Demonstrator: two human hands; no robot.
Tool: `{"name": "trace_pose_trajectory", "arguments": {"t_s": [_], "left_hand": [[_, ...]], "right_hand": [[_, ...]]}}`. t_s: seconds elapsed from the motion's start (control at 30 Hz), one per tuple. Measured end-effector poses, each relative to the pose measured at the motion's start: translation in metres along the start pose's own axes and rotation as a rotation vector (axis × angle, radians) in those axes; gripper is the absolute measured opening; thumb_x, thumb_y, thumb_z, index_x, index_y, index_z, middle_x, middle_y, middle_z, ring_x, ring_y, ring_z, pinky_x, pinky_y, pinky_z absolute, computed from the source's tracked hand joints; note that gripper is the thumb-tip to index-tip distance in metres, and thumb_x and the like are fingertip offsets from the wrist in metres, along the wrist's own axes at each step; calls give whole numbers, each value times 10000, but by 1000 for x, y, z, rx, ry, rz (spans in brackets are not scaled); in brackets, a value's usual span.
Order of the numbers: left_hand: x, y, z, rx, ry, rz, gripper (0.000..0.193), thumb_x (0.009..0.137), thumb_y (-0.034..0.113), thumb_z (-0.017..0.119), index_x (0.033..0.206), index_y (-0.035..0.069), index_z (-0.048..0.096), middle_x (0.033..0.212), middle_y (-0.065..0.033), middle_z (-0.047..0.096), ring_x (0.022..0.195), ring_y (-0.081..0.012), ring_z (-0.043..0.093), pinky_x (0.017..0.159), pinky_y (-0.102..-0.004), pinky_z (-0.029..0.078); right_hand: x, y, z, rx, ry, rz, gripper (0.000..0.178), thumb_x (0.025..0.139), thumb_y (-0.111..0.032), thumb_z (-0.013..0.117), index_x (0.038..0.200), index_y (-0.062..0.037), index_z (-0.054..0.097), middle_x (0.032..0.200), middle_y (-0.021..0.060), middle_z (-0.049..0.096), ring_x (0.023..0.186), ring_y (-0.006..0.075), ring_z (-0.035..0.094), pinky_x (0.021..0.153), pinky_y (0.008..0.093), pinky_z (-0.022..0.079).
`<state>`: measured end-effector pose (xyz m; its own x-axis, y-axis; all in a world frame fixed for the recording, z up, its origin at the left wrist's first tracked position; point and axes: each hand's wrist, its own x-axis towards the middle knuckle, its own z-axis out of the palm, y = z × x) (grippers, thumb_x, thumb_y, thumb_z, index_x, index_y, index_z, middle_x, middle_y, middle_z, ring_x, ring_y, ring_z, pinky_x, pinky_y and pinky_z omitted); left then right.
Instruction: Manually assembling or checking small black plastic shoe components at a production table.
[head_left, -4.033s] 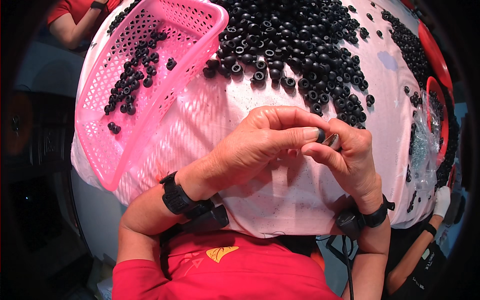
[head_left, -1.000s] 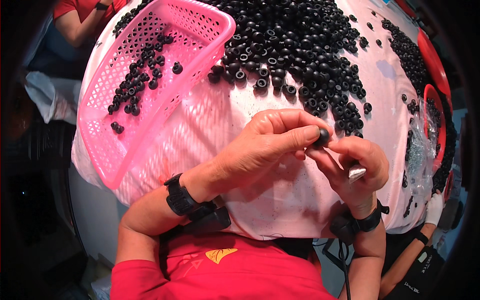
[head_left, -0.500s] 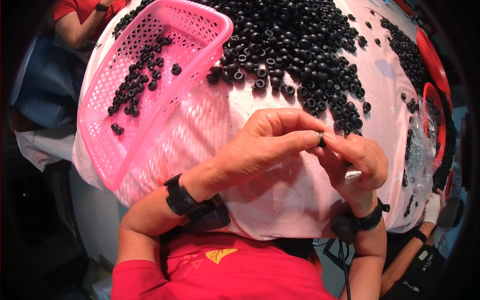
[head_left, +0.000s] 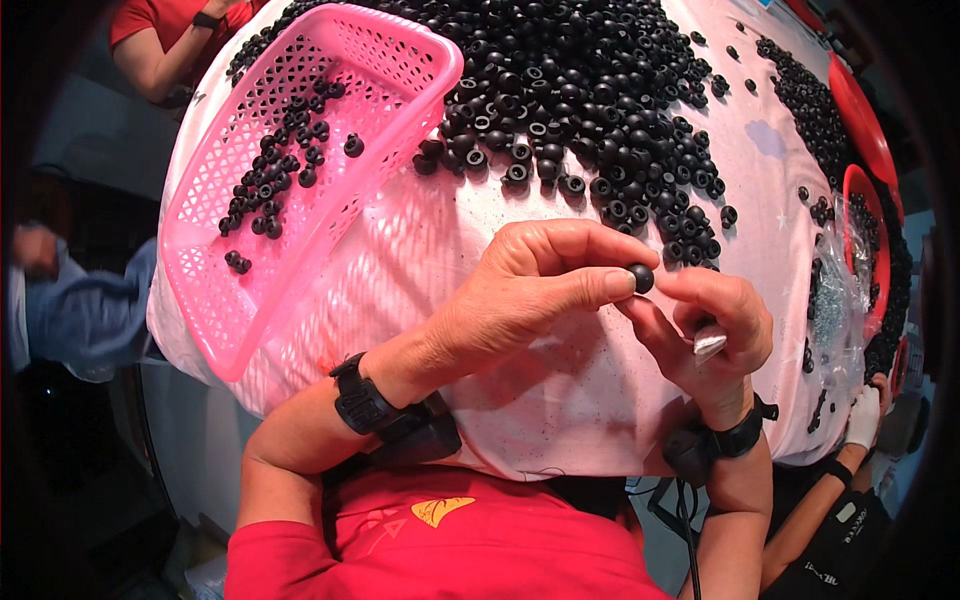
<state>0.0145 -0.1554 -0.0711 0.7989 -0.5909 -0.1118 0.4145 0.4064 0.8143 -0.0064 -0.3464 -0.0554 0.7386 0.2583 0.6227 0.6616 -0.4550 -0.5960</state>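
Note:
Between the thumb and forefinger of my left hand [head_left: 525, 270] is a small round black cap [head_left: 642, 278], its smooth domed side showing. My right hand [head_left: 725, 315] is close beside it on the right, thumb and forefinger parted around the cap; whether a fingertip touches it I cannot tell. Curled fingers of that hand hold a small white wad [head_left: 709, 344], like folded cloth or paper. Just beyond both hands lies a large heap of similar black caps [head_left: 590, 100], some showing hollow ring-like undersides.
A pink perforated basket [head_left: 280, 300] with several black caps inside stands at the left on the pale tablecloth [head_left: 540, 410]. Red trays [head_left: 862, 120], clear plastic [head_left: 832, 300] and more caps line the right side. Other people are at the table's far left and lower right, one wearing a white glove [head_left: 862, 418].
My right thumb and forefinger have moved slightly apart, and more of the cap's dome shows in my left fingers. At the far left, a person's blue-clad limb has shifted.

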Motion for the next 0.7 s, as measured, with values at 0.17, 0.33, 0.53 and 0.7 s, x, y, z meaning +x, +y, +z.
{"name": "trace_pose_trajectory", "arguments": {"t_s": [0.17,0.33,0.53,0.7], "left_hand": [[2,-1,-1,32,2,-4,265,908,88,586,1157,-5,601,1029,-67,651,926,-104,607,836,-248,489],[1,-2,0,-11,9,-38,266,910,95,589,1157,-1,603,1032,-58,650,932,-93,600,832,-238,483],[1,-2,-3,-56,27,-16,268,920,127,585,1162,11,605,1020,-36,650,915,-82,598,806,-220,482],[0,1,-4,-118,9,-117,294,938,193,569,1178,25,597,970,-31,652,877,-56,598,696,-179,468]], "right_hand": [[0,14,-8,-70,-110,-159,398,658,-22,783,1025,-104,654,583,6,554,466,126,522,404,244,372],[-2,12,-14,-146,-171,-199,355,675,-25,776,1006,-100,671,589,2,566,477,122,528,398,244,369],[4,8,0,37,-50,4,247,742,9,751,969,-53,677,764,61,681,510,75,579,417,192,420],[0,17,-1,203,-81,70,278,728,8,766,988,-18,673,845,55,694,523,30,564,433,172,419]]}}
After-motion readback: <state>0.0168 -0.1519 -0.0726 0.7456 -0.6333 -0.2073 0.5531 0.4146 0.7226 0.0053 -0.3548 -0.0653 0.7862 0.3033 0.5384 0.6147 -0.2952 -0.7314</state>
